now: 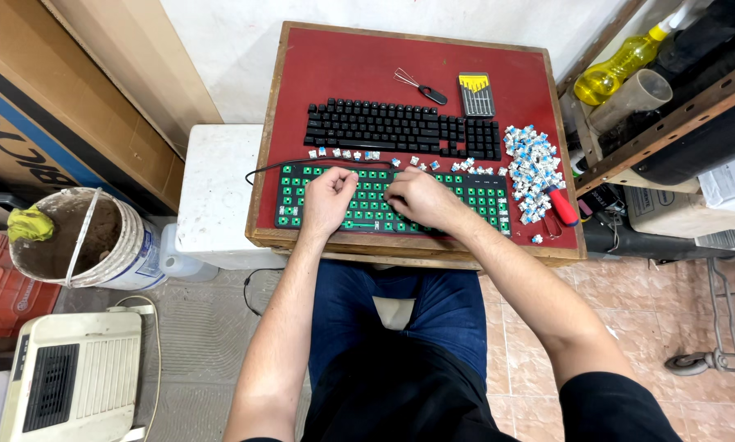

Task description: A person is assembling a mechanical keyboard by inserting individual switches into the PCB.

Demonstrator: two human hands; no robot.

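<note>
Both hands, left hand (328,199) and right hand (417,199), rest with curled fingers on the green keyboard board (490,200); what they pinch cannot be told.

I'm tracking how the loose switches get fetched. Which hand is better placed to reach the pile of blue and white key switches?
Probably the right hand: it rests on the green keyboard circuit board on the side nearer the pile of blue and white key switches. The left hand is farther off.

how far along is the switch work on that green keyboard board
Done: a big pile of loose blue switches lies right of the green board, more in a row along its top edge. In hand: the left hand and right hand both rest on the board. Left: cannot tell how many sockets remain.
</note>
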